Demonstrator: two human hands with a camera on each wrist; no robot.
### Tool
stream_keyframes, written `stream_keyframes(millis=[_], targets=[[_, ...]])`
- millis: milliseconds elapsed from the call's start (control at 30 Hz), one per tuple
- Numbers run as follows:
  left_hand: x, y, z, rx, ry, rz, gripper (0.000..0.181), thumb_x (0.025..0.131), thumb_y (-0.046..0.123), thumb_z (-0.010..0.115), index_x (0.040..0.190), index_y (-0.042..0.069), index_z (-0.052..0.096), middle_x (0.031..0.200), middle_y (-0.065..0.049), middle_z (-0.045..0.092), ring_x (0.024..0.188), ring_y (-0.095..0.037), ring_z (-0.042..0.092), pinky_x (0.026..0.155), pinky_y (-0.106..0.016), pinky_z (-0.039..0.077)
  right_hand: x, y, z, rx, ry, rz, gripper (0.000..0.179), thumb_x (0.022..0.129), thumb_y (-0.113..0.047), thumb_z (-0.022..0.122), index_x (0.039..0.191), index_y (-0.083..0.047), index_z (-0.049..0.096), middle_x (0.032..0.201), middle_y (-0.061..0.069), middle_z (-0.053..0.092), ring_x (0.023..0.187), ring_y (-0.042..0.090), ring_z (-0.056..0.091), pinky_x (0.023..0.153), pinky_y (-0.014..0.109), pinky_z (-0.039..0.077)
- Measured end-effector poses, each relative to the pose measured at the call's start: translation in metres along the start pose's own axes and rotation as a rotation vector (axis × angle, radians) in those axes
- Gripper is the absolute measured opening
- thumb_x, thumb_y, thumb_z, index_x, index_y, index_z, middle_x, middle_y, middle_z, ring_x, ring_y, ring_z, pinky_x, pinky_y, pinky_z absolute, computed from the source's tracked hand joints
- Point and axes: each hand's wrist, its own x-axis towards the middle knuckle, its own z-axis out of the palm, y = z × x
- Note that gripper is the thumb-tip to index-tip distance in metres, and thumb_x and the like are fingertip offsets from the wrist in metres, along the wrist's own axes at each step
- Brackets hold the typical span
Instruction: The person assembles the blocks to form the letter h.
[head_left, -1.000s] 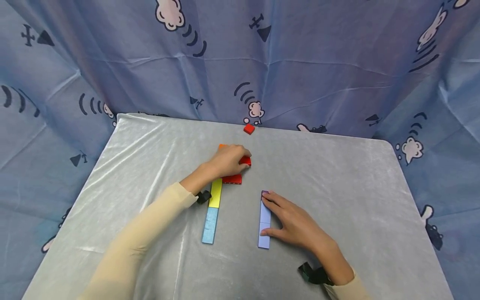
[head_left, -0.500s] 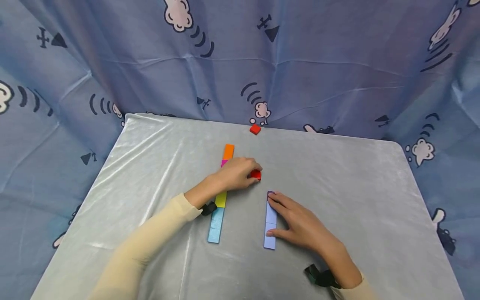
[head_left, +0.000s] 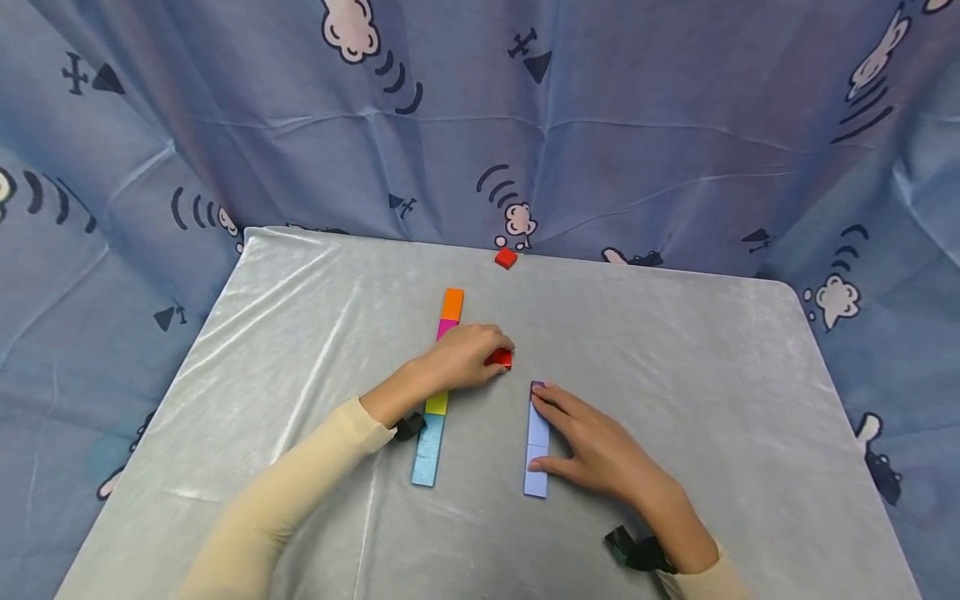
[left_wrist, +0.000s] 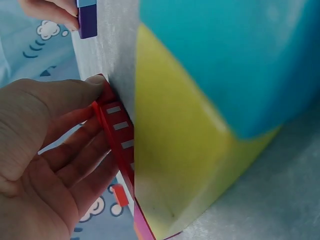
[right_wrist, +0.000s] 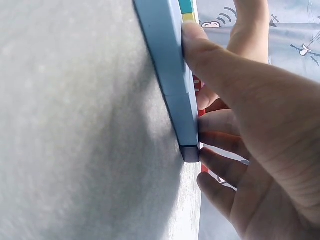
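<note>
My left hand (head_left: 468, 357) pinches a red block (head_left: 501, 359) between thumb and fingers, just right of a column of coloured blocks. From far to near the column shows orange (head_left: 453, 304), magenta (head_left: 446, 327), yellow (head_left: 437, 403) and light blue (head_left: 427, 450). In the left wrist view, a red piece with white marks (left_wrist: 120, 126) runs from beside the thumb tip towards the yellow block; the palm hides it in the head view. My right hand (head_left: 600, 442) rests its thumb and fingertips on a lavender strip (head_left: 537, 433), whose far end is a dark purple block (right_wrist: 190, 153).
One more small red block (head_left: 506, 258) lies at the far edge of the table, which has a silvery cloth (head_left: 675, 367). A blue patterned curtain (head_left: 637, 167) hangs behind and at both sides. Bare cloth separates the column from the lavender strip.
My left hand has brought the red block nearer to me, uncovering the orange and magenta blocks. The marked red piece is now hidden behind it in the head view. My right hand stays on the strip.
</note>
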Motion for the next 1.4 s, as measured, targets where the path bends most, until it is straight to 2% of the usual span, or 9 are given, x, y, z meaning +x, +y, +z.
stream_keyframes(millis=[433, 833, 1400], targets=[[-0.0025, -0.0010, 0.0016, -0.027, -0.008, -0.014, 0.034, 0.100, 0.021, 0.075, 0.131, 0.008, 0.074, 0.123, -0.008, 0.076, 0.108, -0.023, 0.069, 0.101, -0.037, 0.060, -0.0003, -0.0008, -0.0005, -0.003, -0.003, -0.001, 0.094, 0.083, -0.052, 0.086, 0.154, -0.001, 0.053, 0.164, 0.014, 0.049, 0.152, 0.033, 0.049, 0.121, 0.050, 0.048], [-0.0016, -0.0004, -0.0001, -0.018, -0.027, -0.001, 0.033, 0.098, 0.016, 0.076, 0.130, 0.007, 0.074, 0.122, -0.009, 0.074, 0.106, -0.024, 0.068, 0.100, -0.037, 0.061, -0.0021, -0.0011, -0.0013, 0.004, -0.013, 0.010, 0.094, 0.084, -0.052, 0.086, 0.155, -0.002, 0.052, 0.165, 0.014, 0.048, 0.153, 0.033, 0.048, 0.121, 0.050, 0.048], [-0.0040, -0.0020, -0.0029, -0.025, -0.030, 0.016, 0.034, 0.098, 0.013, 0.076, 0.131, 0.006, 0.073, 0.124, -0.010, 0.075, 0.111, -0.025, 0.069, 0.106, -0.038, 0.058, -0.0011, -0.0012, -0.0022, 0.010, -0.020, -0.007, 0.094, 0.085, -0.052, 0.085, 0.156, -0.001, 0.050, 0.166, 0.015, 0.047, 0.153, 0.033, 0.047, 0.121, 0.050, 0.047]])
